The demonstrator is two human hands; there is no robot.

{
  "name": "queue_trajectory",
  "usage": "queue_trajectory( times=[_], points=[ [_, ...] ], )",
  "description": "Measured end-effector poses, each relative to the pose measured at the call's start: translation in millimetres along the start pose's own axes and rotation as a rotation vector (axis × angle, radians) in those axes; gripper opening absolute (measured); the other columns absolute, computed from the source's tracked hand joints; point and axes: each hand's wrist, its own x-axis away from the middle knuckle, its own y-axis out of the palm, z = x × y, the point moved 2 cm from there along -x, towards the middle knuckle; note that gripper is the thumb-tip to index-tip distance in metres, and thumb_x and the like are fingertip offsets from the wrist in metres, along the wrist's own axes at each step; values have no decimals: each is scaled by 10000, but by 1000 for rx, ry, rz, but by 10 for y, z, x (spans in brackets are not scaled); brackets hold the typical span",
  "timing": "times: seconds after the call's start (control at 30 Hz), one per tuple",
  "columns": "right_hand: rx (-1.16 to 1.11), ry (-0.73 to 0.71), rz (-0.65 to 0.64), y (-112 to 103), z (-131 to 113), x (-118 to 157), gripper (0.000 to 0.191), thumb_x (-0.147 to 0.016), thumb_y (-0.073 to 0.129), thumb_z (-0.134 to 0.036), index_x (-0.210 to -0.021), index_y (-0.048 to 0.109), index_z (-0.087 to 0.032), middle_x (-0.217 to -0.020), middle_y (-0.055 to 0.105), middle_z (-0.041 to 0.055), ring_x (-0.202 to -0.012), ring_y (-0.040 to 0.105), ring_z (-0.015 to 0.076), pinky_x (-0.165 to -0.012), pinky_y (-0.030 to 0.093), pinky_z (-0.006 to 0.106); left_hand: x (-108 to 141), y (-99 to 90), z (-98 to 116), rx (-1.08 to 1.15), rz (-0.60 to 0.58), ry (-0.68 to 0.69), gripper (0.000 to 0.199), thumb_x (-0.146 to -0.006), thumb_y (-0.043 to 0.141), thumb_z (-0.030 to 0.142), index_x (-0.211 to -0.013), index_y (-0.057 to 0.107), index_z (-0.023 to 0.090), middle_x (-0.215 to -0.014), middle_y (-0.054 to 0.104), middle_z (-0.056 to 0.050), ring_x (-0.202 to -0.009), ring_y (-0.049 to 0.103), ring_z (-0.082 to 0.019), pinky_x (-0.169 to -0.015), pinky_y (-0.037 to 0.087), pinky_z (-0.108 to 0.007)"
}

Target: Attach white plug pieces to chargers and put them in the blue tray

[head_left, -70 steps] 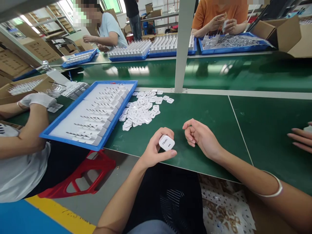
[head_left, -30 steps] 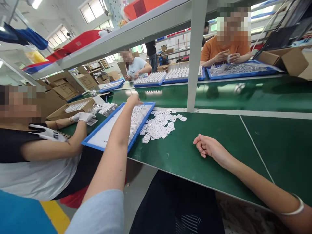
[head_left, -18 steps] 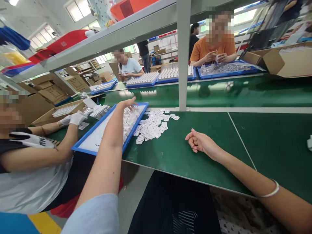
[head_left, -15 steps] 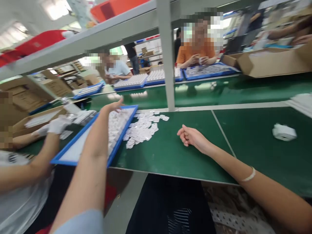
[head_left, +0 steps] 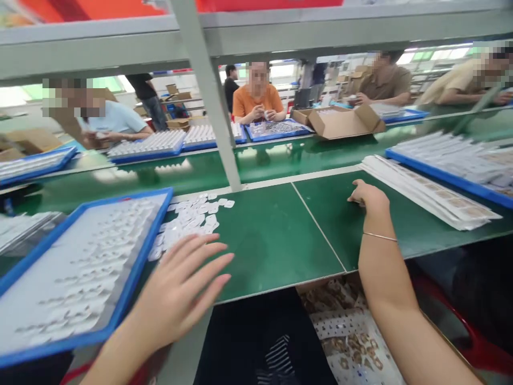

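Note:
My left hand (head_left: 186,278) is held palm down above the table's near edge, fingers spread, holding nothing. Just beyond its fingertips lies a loose pile of small flat white pieces (head_left: 196,219). To its left is a blue-rimmed tray (head_left: 130,299) with rows of small white parts (head_left: 96,256). My right hand (head_left: 368,195) reaches out over the green table, its fingers curled downward. Whatever is under those fingers is hidden by the hand. Beside it on the right lies a stack of long white strips (head_left: 433,195) with tan squares.
A blue-rimmed tray (head_left: 452,174) of white pieces stands at far right. A grey post (head_left: 216,107) rises from the table's back edge to a shelf. Beyond it are more trays, an open carton (head_left: 344,123) and several seated people. An open box of parts (head_left: 352,342) sits below the table.
The view has turned right. My left hand has come back from over the tray. My right hand has moved right and forward, to where a small white object lay; that object no longer shows.

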Motion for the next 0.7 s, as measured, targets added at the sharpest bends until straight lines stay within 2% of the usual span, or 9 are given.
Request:
queue_trajectory(
  times=[0.1,0.17,0.23,0.33,0.37,0.43,0.53,0.6,0.7],
  points=[
    [-24,-202,-203,266,-548,215,611,-755,688,-282,-1307,484,-118,-773,654,110,-685,639,299,-650,488,423,-24,398,203,58,-12,-140,358,-931,593,204,-1289,594,214,-1229,685,-92,-1213,605,-275,-1029,507,-440],
    [-90,-433,-379,505,-1028,518,598,-819,630,-290,-1366,411,-190,-834,674,60,-696,636,227,-680,495,351,-25,718,183,92,-3,-302,501,-930,609,268,-1408,487,179,-1366,597,-150,-1274,564,-308,-1056,492,-477],
    [-157,-660,-590,759,-1476,868,636,-792,693,-289,-1360,408,-262,-914,696,17,-755,649,180,-700,508,283,-3,1011,143,176,3,-426,641,-892,659,322,-1462,412,164,-1450,516,-186,-1325,520,-345,-1077,470,-511],
    [-235,-891,-1014,1073,-1990,1201,735,-750,785,-326,-1381,414,-255,-894,720,6,-749,668,166,-681,536,266,90,1288,92,404,26,-618,448,-913,599,237,-1350,506,194,-1316,611,-138,-1159,625,-283,-959,531,-430],
    [-255,-913,-1082,1145,-2123,1209,727,-762,788,-349,-1386,431,-244,-887,726,13,-746,675,168,-685,546,274,135,1323,71,480,71,-700,368,-916,587,216,-1281,546,205,-1238,647,-108,-1080,648,-252,-914,538,-392],
    [-292,-883,-1015,1270,-2356,1083,585,-860,710,-391,-1368,483,-213,-921,733,49,-785,689,176,-721,562,298,222,1330,25,604,216,-872,272,-893,634,242,-1160,587,216,-1109,677,-61,-964,652,-211,-853,529,-339],
    [-296,-763,-653,1494,-2635,798,411,-967,589,-348,-1325,535,-152,-1148,685,136,-1009,667,223,-877,548,374,287,1285,-18,715,408,-1038,280,-828,722,301,-1061,598,208,-979,672,-30,-843,625,-177,-761,507,-290],
    [-261,-711,-491,1687,-2773,702,411,-954,627,-303,-1324,549,-142,-1310,600,153,-1168,600,270,-985,500,463,277,1266,-18,718,450,-1045,282,-817,730,300,-1051,602,207,-958,666,-27,-835,616,-173,-759,495,-287],
    [-222,-691,-356,1930,-2885,679,348,-956,642,-310,-1275,606,-177,-1383,553,118,-1235,553,283,-1033,461,525,244,1266,4,653,462,-986,284,-823,727,293,-1066,605,212,-977,663,-36,-886,617,-187,-812,486,-312]
  ],
)
